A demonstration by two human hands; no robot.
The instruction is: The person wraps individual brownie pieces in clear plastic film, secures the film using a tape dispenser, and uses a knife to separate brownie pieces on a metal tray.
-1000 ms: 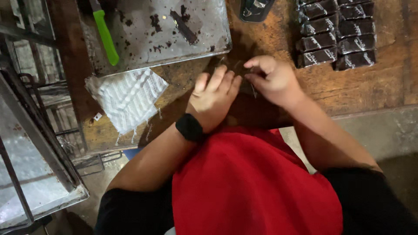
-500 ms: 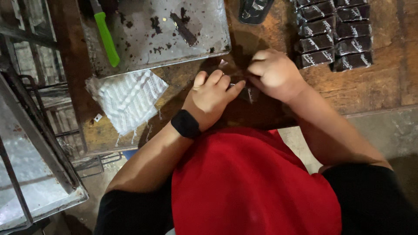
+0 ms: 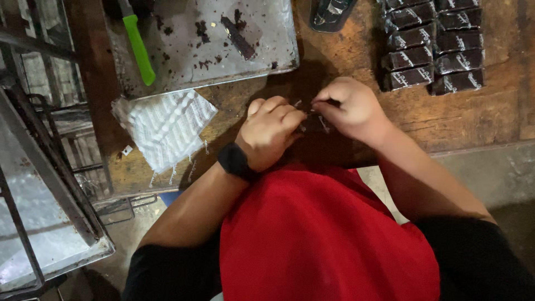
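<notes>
Nearest the camera, a red cloth (image 3: 329, 234) covers the lap and hides the near edge of the wooden desk (image 3: 462, 120) at centre; to the right of it that edge shows bare, with a grey ledge below. Left hand (image 3: 270, 131), black wristband (image 3: 235, 161) on the wrist, is curled with fingers bent inward; right hand (image 3: 348, 108) is pinched, thumb and fingertips closed. Both hands meet over a small dark wrapped piece (image 3: 312, 117) with a clear film edge, held between them just above the desk, at mid-width near the front edge; how much of it each hand grips cannot be told. Open room: bare wood to the right of the right hand, a narrow strip ahead of the knuckles. Left of the left hand, close by, lies a stack of clear printed wrappers (image 3: 164, 128), partly overhanging the desk's left side. Beyond it sits a metal tray (image 3: 262, 33) strewn with dark crumbs, a green-handled knife (image 3: 138, 47) resting on its left part. Far right, rows of dark wrapped bars (image 3: 434, 47) lie packed side by side, well apart from the hands. At the far left, off the desk, stands a metal rack (image 3: 39, 167) with a tray.
</notes>
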